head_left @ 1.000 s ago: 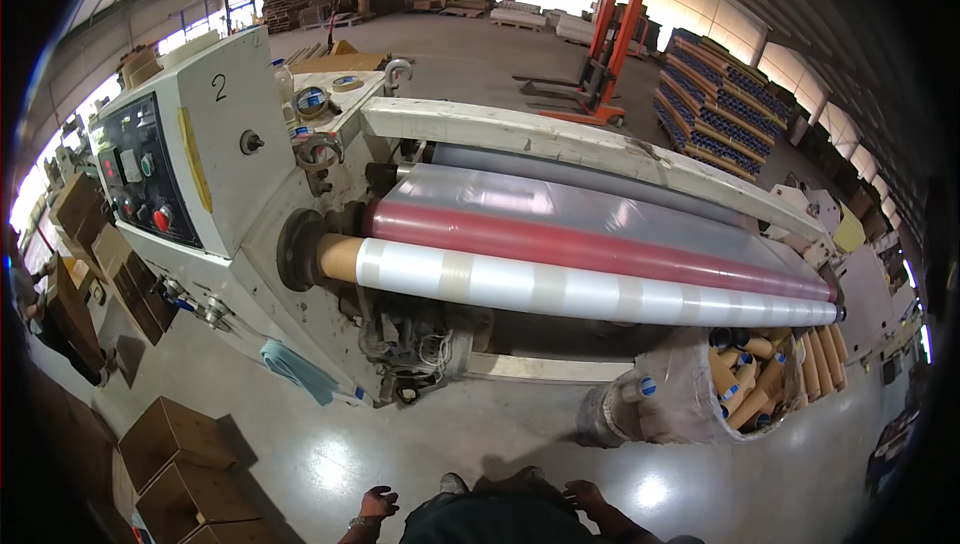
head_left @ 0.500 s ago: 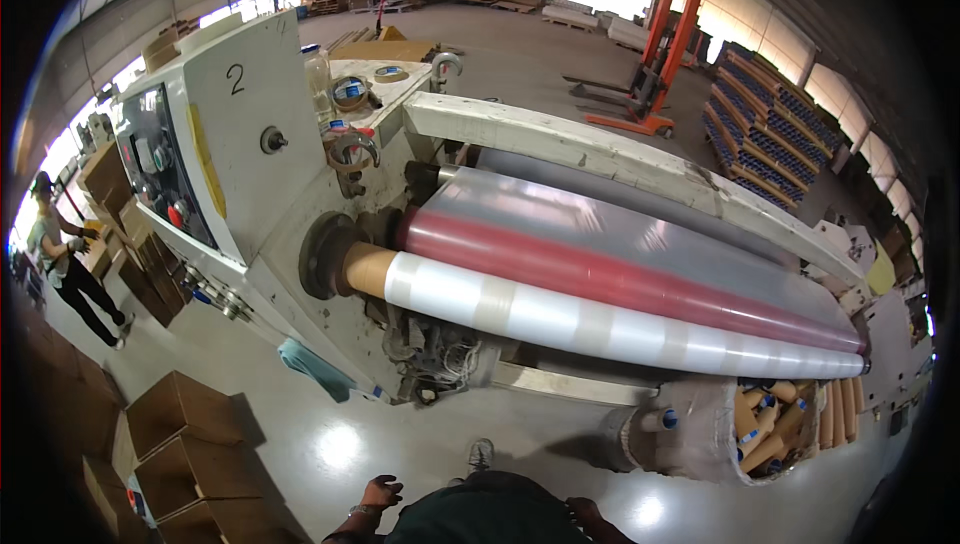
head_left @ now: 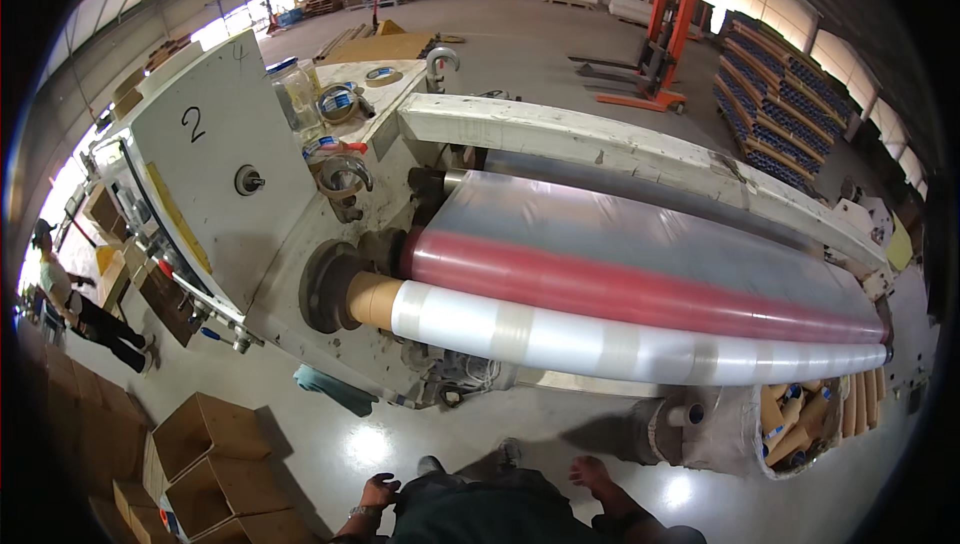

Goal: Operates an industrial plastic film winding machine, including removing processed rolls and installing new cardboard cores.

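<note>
My left hand (head_left: 379,491) hangs near my waist with loosely bent fingers and nothing in it. On the other side, my right hand (head_left: 590,473) is held out in front of my body, fingers loosely apart, also without anything. Both are apart from the machine. Ahead of them a long white film roll (head_left: 560,332) lies across the machine, its brown cardboard core (head_left: 372,299) sticking out at the left end. A red roller (head_left: 600,282) sits right behind it, and a wide sheet of clear film (head_left: 590,212) stretches beyond that.
Open cardboard boxes (head_left: 215,434) stand on the floor at my left. A bag of cardboard tubes (head_left: 795,424) is at the right. The machine's white cabinet (head_left: 225,144) rises at left, tape rolls (head_left: 338,102) beside it. A person (head_left: 80,294) walks farther left; an orange lift (head_left: 665,44) stands behind.
My right hand has come up and forward from beside my body. My left hand stays about where it was. The view has shifted slightly, and the person at the left has changed stance.
</note>
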Tool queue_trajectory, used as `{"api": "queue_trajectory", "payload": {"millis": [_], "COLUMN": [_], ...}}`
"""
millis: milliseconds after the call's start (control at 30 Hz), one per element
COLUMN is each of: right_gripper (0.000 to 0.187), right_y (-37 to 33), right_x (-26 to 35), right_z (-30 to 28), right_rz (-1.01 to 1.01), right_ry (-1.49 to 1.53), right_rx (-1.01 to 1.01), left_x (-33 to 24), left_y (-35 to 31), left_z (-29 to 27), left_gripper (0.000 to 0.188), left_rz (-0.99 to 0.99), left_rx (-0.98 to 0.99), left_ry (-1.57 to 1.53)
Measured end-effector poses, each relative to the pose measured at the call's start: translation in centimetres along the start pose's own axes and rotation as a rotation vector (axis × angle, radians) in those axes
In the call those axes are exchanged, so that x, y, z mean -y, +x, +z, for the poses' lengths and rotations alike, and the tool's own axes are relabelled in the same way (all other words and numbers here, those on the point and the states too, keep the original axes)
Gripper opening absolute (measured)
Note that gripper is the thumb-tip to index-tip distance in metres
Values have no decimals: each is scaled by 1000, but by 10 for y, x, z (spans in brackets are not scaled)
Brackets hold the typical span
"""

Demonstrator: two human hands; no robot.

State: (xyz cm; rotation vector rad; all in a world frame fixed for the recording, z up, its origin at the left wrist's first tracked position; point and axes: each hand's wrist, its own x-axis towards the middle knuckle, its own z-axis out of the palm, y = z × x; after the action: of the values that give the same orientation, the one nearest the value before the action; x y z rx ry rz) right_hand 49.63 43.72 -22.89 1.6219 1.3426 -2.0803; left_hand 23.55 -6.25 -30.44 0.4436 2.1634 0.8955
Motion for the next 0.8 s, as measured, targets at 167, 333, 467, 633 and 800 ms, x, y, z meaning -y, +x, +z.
{"api": "queue_trajectory", "payload": {"millis": [167,333,467,633,800], "right_gripper": [28,36,45,45,47], "right_y": [-31,-68,-114,-140,-154], "right_x": [-39,-101,-134,-154,-117], "right_z": [20,80,142,139,118], "right_rz": [92,130,165,116,81], "right_ry": [68,227,181,79,49], "right_rx": [-106,-216,-171,-146,-193], "left_x": [-1,19,14,22,36], "left_y": [34,64,68,63,41], "left_z": [-44,-115,-173,-173,-119], "left_gripper": [33,28,30,39,37], "left_rz": [74,53,-165,-117,-78], "left_rx": [147,147,30,-2,61], "left_ry": [13,15,-55,-188,-231]}}
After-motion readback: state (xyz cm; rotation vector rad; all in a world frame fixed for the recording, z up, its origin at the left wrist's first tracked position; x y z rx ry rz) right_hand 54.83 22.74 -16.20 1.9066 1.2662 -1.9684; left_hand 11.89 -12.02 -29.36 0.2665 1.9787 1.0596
